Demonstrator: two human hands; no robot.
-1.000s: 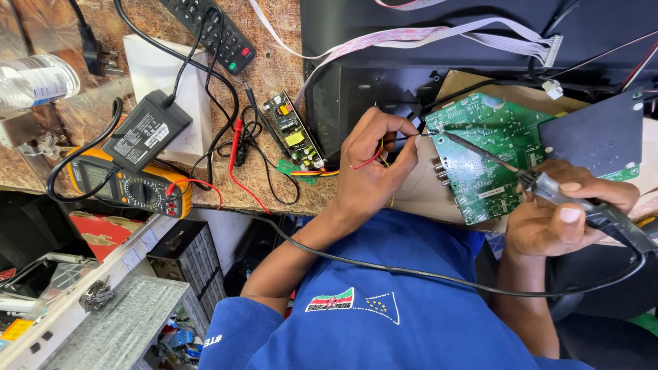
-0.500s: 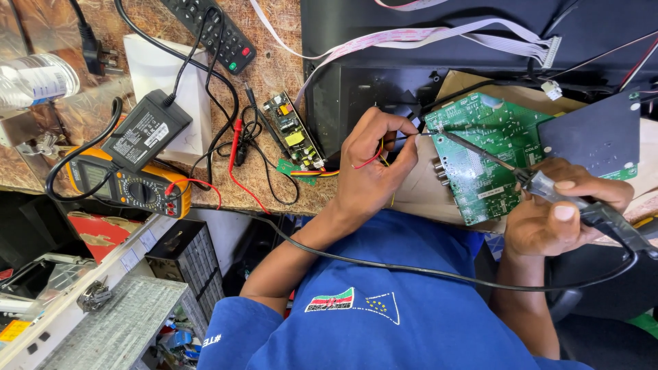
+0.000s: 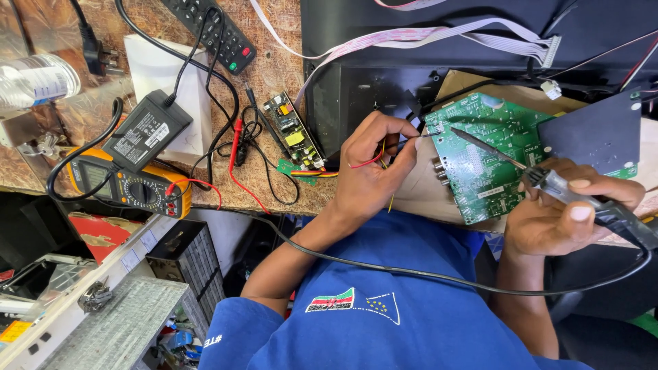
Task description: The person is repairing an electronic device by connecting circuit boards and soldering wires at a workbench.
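Soldering on green circuit board (image 3: 490, 161)
Right hand (image 3: 558, 219) fingers clamped on soldering iron (image 3: 548, 179), tip on board; left hand (image 3: 373, 171) at board's left edge, fingers pinching thin wire (image 3: 418, 137).

Between the left hand (image 3: 373, 171) gripping wires and the right hand (image 3: 562, 212) gripping the soldering iron (image 3: 548, 179), the green circuit board (image 3: 486, 157) lies open. Beyond it a black panel (image 3: 595, 133) and ribbon cable (image 3: 439, 31) crowd; the iron's cord (image 3: 439, 275) crosses beneath both wrists

An electronics repair workshop; multimeter (image 3: 127, 186), circuit board (image 3: 490, 157), soldering iron (image 3: 548, 179).
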